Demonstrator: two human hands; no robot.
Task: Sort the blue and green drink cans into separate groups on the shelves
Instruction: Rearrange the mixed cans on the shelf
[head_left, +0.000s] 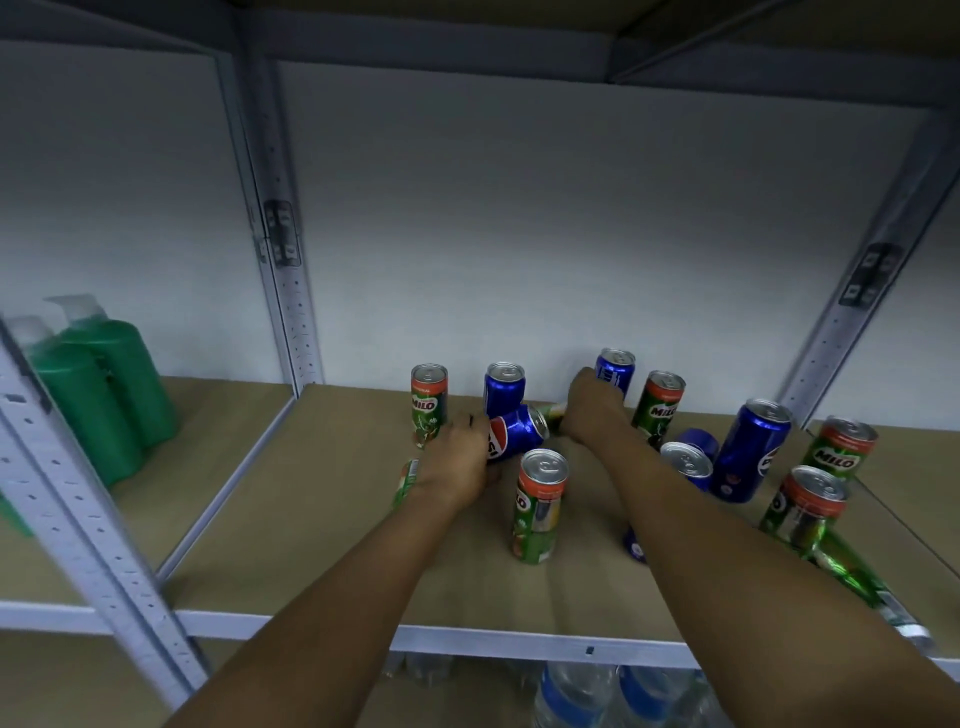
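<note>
Both forearms reach from the lower frame onto the tan shelf (322, 519). Left hand (457, 462), at centre, curls its fingers around a tilted blue Pepsi can (517, 431). Right hand (589, 410), just right of centre, grips a lying green can (551, 414). Other blue cans and green Milo cans stand mixed across the shelf's right half. Green bottles (98, 395) sit at far left.

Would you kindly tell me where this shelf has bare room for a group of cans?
The brown shelf board is bare from the grey upright post across to the leftmost upright green Milo can, and along the front edge. The middle and right, around both hands, is crowded with cans.
</note>
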